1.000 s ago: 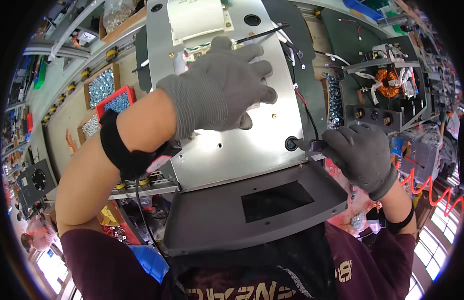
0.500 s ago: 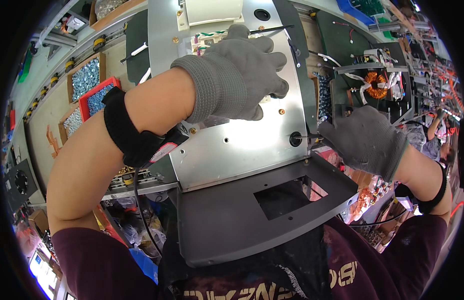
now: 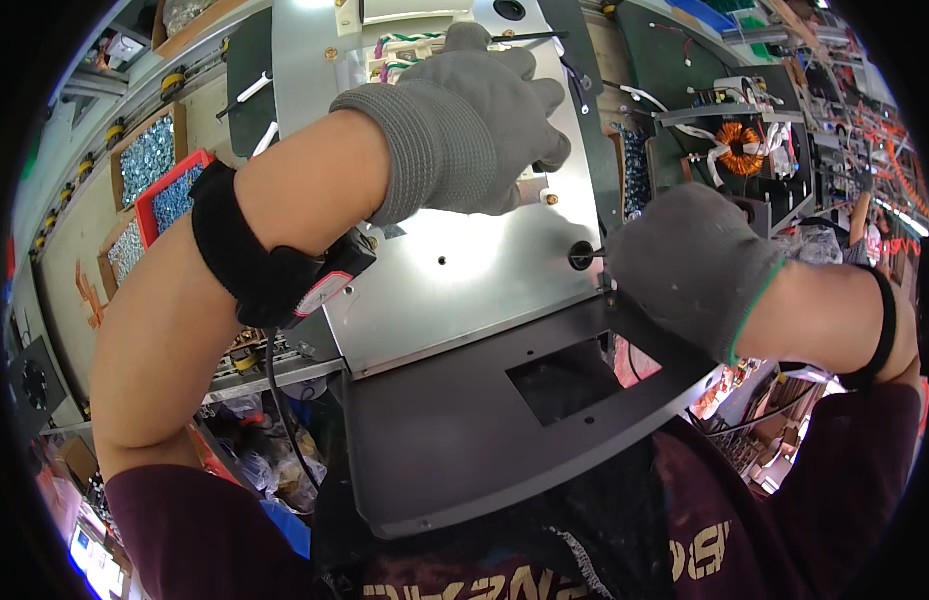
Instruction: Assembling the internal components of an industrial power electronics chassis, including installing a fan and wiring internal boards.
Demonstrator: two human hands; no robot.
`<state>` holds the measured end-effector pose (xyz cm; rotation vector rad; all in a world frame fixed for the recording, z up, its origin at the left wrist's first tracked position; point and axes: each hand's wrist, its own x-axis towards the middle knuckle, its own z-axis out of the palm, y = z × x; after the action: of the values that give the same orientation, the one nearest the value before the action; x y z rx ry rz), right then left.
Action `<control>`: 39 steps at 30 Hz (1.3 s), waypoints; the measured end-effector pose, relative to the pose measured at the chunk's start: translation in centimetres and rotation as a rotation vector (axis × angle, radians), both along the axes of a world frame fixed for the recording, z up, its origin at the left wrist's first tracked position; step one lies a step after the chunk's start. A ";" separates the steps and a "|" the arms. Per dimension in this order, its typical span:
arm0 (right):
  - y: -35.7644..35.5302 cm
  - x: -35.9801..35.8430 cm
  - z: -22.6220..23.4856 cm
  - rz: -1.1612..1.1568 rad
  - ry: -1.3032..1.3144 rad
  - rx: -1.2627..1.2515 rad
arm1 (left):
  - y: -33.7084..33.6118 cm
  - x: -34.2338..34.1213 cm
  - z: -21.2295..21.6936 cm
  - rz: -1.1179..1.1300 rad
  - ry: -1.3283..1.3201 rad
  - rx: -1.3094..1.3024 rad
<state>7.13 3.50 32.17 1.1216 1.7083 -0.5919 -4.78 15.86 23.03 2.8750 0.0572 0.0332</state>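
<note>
A bare metal panel (image 3: 454,300) lies before me, joined at its near edge to a dark grey metal plate (image 3: 434,420) with a rectangular cutout. My left hand (image 3: 474,130), in a grey glove, reaches over the panel with its fingers apart. Its fingertips are beside a white component with green and purple wires (image 3: 409,45) and a thin black strip (image 3: 529,37). My right hand (image 3: 684,270), also gloved, is closed at the panel's right edge. A thin dark strand runs from a black grommet (image 3: 581,256) to its fingers, which hide the rest.
Boxes of small metal fasteners (image 3: 147,165) and a red tray (image 3: 174,190) stand on the left. To the right sits an open electrical assembly with a copper-wound coil (image 3: 738,150). A cable (image 3: 284,430) hangs from the band on my left forearm.
My right hand has turned over, its back now facing up, and shifted slightly left beside the grommet. The left hand stays over the panel. The whole view has shifted a little.
</note>
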 end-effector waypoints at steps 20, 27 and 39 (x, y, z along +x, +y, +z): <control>-1.8 5.1 -0.8 -0.438 0.295 0.031 | 0.3 -0.6 -0.7 0.006 -0.005 -0.022; -1.2 3.7 -1.5 -0.924 0.232 -0.151 | 0.1 -0.1 -0.6 0.003 -0.012 -0.035; 0.4 2.7 -1.9 0.166 0.106 0.050 | -0.2 -0.1 -1.3 0.035 -0.030 -0.015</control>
<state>9.80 3.95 30.30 0.9859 1.8960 -0.5142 -4.85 15.68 21.77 2.8581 0.1009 0.0827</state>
